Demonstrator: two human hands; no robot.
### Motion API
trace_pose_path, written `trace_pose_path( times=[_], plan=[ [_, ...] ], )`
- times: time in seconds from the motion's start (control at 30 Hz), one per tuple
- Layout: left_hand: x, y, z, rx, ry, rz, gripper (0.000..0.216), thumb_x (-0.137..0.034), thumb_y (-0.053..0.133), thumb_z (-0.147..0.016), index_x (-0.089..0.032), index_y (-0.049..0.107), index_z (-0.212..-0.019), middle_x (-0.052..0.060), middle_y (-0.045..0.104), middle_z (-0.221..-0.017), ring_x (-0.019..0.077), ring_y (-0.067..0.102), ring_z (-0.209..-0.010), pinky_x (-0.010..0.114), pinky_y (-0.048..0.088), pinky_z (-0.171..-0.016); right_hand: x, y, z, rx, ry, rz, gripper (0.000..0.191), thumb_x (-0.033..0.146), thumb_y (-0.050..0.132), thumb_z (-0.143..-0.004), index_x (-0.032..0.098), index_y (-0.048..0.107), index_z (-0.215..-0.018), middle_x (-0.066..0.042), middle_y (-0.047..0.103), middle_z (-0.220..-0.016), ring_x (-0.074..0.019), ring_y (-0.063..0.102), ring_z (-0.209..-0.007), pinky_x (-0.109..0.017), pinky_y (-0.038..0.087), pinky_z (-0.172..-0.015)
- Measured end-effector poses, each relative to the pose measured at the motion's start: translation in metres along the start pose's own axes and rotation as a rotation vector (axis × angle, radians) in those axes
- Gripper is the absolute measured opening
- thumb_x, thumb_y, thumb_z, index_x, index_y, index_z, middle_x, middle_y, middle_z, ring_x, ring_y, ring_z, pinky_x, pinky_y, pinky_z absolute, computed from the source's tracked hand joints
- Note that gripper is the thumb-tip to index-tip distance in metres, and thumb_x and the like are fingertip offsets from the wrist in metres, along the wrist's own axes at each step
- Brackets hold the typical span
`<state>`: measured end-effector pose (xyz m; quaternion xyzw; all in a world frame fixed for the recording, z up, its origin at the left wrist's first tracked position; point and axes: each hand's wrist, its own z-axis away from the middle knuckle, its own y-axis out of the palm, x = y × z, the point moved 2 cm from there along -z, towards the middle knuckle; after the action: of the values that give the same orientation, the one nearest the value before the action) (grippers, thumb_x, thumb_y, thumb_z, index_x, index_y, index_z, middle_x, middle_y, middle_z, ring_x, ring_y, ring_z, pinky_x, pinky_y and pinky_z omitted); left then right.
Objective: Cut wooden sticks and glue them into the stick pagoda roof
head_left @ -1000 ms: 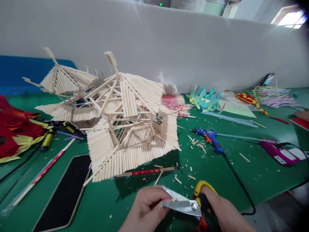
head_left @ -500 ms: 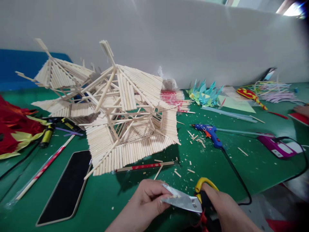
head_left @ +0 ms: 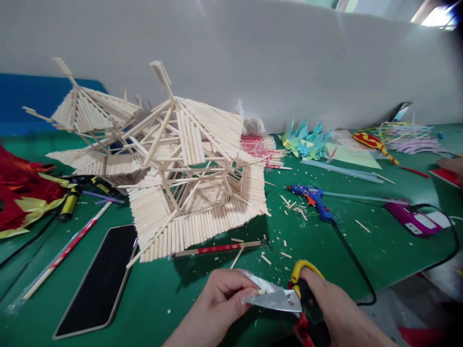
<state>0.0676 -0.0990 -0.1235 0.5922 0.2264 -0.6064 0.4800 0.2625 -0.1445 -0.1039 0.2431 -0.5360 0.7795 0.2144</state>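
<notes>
Low in the middle, my left hand (head_left: 220, 306) pinches a short piece of wooden stick (head_left: 261, 292) between thumb and fingers. Most of that piece is hidden by the fingertips. Its end lies between the parted blades of a pair of scissors (head_left: 277, 300). My right hand (head_left: 327, 291) is wrapped round the scissors' yellow and black handles. Behind my hands stands a pavilion-like model (head_left: 195, 231) made of pale wooden sticks, with slatted roofs. Stick offcuts (head_left: 265, 260) and crumbs lie just beyond the blades.
A blue glue gun (head_left: 314, 198) lies to the right, its black cord running to the table edge. A purple power strip (head_left: 408, 219) is farther right. On the left are a phone (head_left: 97, 284) and a wrapped stick bundle (head_left: 72, 246). Another person's hand (head_left: 452, 165) shows at far right.
My right hand and the scissors have shifted slightly left and up. The stick piece between the blades shows more clearly. My left hand stays nearly in place.
</notes>
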Motion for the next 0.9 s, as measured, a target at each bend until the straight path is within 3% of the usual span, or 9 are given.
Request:
trace_pose_path(
  times=[0.23,0.5,0.9],
  plan=[
    [0.002,0.000,-0.001,0.037,0.011,-0.027,0.016,-0.035,0.064,-0.072,-0.023,0.072,-0.066,0.000,0.062,-0.064,0.0109,0.051,-0.063,0.019,0.036,-0.059,-0.003,0.002,0.007,0.016,0.003,0.057,0.036,0.019,0.055,-0.063,0.019,0.050,-0.099,-0.009,0.065,-0.088,-0.0217,0.061,-0.075,-0.029,0.044,-0.068],
    [0.003,-0.001,0.002,0.082,0.019,0.037,0.010,-0.034,0.064,-0.072,-0.027,0.072,-0.074,-0.001,0.064,-0.070,0.0106,0.052,-0.066,0.018,0.037,-0.061,-0.004,0.005,0.008,0.034,-0.019,0.109,0.034,0.021,0.054,-0.065,0.020,0.051,-0.099,-0.008,0.066,-0.081,-0.0231,0.062,-0.073,-0.030,0.046,-0.066],
    [0.011,-0.009,0.002,0.030,0.021,0.095,0.009,-0.032,0.065,-0.072,-0.026,0.071,-0.075,-0.001,0.064,-0.074,0.0119,0.053,-0.069,0.021,0.037,-0.064,-0.015,0.015,0.003,0.097,0.036,0.123,0.033,0.019,0.053,-0.062,0.018,0.050,-0.094,-0.007,0.065,-0.085,-0.0189,0.061,-0.068,-0.025,0.043,-0.061]
  ],
)
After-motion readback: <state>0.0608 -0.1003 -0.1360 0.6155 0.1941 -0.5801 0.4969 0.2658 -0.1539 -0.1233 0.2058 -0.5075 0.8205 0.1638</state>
